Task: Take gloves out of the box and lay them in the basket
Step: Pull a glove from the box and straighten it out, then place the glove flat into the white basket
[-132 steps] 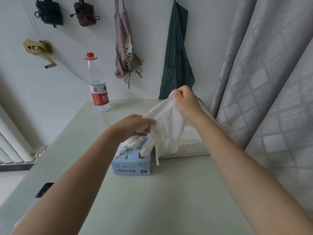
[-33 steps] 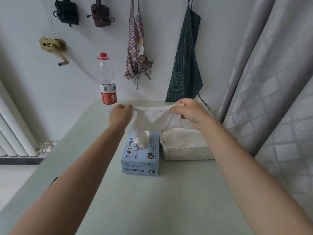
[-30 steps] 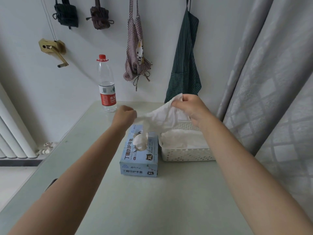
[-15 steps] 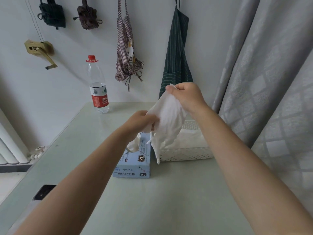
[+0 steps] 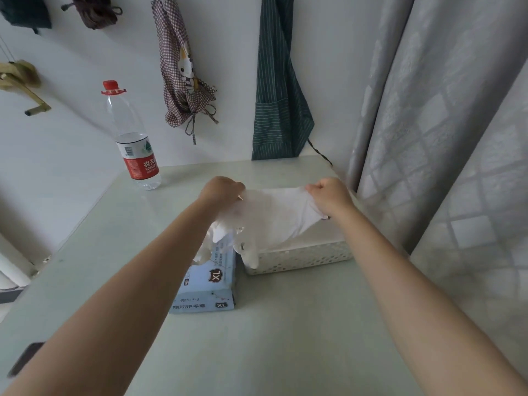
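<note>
With the left hand point(image 5: 221, 190) and right hand point(image 5: 328, 194) each pinching an edge of the white glove point(image 5: 274, 218) stretched above the basket point(image 5: 300, 257), beside the box point(image 5: 210, 281): risks draping the dangling fingertips over the near rim if released unevenly.

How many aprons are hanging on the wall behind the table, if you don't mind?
2: a checked apron hangs left of centre, and a green striped apron hangs to its right.

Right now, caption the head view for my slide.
Both hands, left and right, stretch a white disposable glove over the white perforated basket.
</note>
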Tool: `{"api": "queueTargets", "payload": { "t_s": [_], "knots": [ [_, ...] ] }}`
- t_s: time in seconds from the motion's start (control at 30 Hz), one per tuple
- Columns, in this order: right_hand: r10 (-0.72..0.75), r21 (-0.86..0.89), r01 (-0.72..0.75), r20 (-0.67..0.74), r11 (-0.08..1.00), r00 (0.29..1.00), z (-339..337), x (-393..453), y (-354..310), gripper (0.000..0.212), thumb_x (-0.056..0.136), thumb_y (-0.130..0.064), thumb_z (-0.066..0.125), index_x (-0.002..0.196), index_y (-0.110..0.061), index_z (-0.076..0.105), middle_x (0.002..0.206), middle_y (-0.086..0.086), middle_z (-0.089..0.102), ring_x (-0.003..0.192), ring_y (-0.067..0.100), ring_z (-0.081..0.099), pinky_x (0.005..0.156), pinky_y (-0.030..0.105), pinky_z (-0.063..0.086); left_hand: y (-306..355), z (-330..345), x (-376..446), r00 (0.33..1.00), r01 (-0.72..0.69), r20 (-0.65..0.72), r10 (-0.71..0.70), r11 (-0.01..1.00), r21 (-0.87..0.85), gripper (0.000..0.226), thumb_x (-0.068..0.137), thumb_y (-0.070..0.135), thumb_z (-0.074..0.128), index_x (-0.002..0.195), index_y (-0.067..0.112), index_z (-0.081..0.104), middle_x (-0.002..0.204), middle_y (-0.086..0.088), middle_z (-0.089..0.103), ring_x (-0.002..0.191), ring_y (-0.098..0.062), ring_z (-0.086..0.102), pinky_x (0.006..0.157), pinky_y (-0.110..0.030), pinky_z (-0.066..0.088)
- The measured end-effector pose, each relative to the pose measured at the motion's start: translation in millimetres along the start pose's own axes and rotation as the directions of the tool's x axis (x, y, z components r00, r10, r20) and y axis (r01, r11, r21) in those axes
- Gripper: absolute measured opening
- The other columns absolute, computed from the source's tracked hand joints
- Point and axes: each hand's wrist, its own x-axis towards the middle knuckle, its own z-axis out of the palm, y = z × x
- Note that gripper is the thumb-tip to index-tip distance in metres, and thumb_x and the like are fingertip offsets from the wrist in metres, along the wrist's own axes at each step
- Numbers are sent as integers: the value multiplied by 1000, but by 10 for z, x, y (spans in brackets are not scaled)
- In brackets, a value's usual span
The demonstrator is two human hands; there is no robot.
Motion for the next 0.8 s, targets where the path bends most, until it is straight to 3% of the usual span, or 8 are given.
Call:
{"api": "queueTargets", "payload": {
  "t_s": [0.07, 0.17, 0.27, 0.37, 0.47, 0.6, 0.7, 0.8],
  "knots": [
    [24, -98, -27, -34, 995, 999, -15, 61, 293, 45, 96, -30, 54, 59, -14, 34, 59, 0, 40, 65, 24, 43, 50, 30, 25, 30, 234, 82, 998, -38, -42, 43, 993, 115, 15, 89, 22, 53, 90, 17, 67, 89, -7, 72, 80, -31, 65, 77, -37, 53],
    [-31, -210, 15, -73, 978, 997, -16, 57, 395, 38, 98, -31, 50, 67, -12, 40, 66, 3, 46, 67, 26, 45, 51, 31, 27, 22, 365, 33, 982, -164, -52, 181, 958, 236, 26, 91, 27, 57, 116, 24, 66, 99, 2, 66, 86, -19, 59, 77, -27, 47],
    [-75, -320, 35, -114, 947, 991, -49, 63, 416, 27, 101, -33, 45, 88, -11, 53, 86, 7, 57, 77, 27, 51, 62, 32, 35, 39, 521, -24, 930, -368, 153, 335, 869, 332, 32, 85, 52, 65, 110, 33, 67, 107, 3, 62, 96, -18, 59, 87, -35, 51],
    [-134, -451, 62, -130, 891, 982, -55, 31, 462, 29, 103, -31, 40, 104, -7, 55, 97, 11, 63, 86, 31, 58, 63, 32, 35, 58, 656, -109, 885, -447, 374, 277, 726, 522, 57, 72, 72, 67, 120, 42, 60, 122, 4, 55, 118, -19, 50, 104, -43, 40],
    [-186, -562, 75, -143, 824, 972, -72, -20, 478, 29, 105, -30, 39, 111, -5, 54, 100, 13, 66, 90, 32, 63, 61, 31, 35, 41, 642, -129, 870, -464, 438, 227, 679, 569, 63, 76, 55, 75, 132, 39, 52, 133, 0, 49, 127, -24, 43, 108, -43, 34],
    [-201, -656, 42, -169, 753, 965, -43, -70, 462, 19, 102, -23, 48, 112, -8, 51, 101, 11, 66, 87, 30, 66, 57, 30, 35, -8, 465, -117, 888, -427, 402, 223, 723, 544, 59, 80, 26, 77, 134, 32, 53, 131, -6, 50, 120, -26, 51, 100, -37, 44],
    [-183, -669, -7, -214, 744, 959, -2, -107, 361, 25, 95, -16, 57, 117, -9, 50, 118, 14, 57, 103, 29, 59, 72, 36, 42, -59, 318, -140, 908, -409, 293, 301, 790, 457, 46, 86, 14, 69, 128, 30, 58, 126, -6, 52, 107, -21, 57, 86, -28, 47],
    [-248, -635, 84, -175, 768, 953, 95, -166, 137, 22, 94, -12, 52, 115, -7, 52, 120, 15, 52, 105, 31, 54, 81, 38, 43, -130, 125, -206, 927, -375, 132, 352, 845, 381, 29, 90, 13, 61, 115, 27, 66, 113, -3, 58, 99, -19, 59, 80, -25, 44]
  ]
}}
